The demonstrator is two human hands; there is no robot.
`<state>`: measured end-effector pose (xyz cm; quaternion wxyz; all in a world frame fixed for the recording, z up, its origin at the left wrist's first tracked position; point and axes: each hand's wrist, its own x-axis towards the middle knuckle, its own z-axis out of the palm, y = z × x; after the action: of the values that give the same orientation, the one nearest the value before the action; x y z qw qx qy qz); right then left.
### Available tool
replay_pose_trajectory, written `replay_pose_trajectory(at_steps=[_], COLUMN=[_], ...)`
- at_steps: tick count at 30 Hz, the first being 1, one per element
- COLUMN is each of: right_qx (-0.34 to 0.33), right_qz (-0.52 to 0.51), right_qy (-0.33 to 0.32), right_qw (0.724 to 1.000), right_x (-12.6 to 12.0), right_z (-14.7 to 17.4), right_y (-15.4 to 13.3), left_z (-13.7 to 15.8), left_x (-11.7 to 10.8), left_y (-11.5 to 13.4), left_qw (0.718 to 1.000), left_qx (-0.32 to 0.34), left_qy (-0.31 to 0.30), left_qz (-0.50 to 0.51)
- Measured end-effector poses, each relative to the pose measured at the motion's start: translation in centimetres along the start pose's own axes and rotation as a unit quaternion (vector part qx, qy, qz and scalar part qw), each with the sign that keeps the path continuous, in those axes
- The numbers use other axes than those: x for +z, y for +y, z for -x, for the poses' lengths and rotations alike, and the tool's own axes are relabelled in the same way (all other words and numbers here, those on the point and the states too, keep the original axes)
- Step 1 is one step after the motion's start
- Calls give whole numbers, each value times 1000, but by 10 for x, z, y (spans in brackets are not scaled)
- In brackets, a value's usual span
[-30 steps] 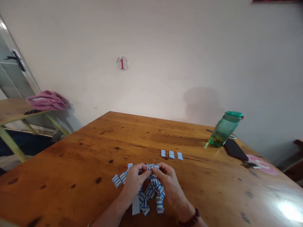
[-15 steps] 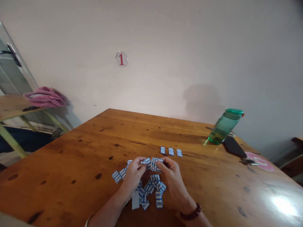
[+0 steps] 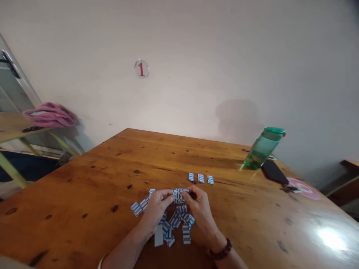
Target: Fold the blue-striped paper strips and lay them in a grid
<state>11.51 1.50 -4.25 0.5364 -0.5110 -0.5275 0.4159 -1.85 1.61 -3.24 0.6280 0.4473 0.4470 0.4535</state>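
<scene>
Just above the wooden table, my left hand and my right hand pinch a small bunch of blue-and-white striped cards between them, one from each side. Thumbs lie on the near face of the cards; the other fingers are mostly hidden behind. Beneath and between my wrists lies a loose pile of similar striped cards, with one plain pale card at its near left. More striped cards are spread left of my left hand. Beyond my hands, three small striped stacks sit in a row.
A green bottle stands at the table's right, beside a dark flat case and a pink disc. Bare wood of the table shows at left. A pink cloth lies on another table.
My left hand has come closer to my right, and the cards in the two hands now meet as one bunch. The whole view has shifted slightly.
</scene>
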Motion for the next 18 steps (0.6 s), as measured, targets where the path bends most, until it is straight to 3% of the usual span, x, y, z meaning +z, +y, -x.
replay_pose_trajectory(at_steps=[18], right_qx=[-19], right_qz=[29], right_qy=[-10], right_qw=[999], right_x=[5], right_z=[-1], right_y=[10], left_z=[-4], left_x=[-2], left_y=[-8], left_qw=[1000], left_qx=[-1], left_qy=[14], left_qz=[-22])
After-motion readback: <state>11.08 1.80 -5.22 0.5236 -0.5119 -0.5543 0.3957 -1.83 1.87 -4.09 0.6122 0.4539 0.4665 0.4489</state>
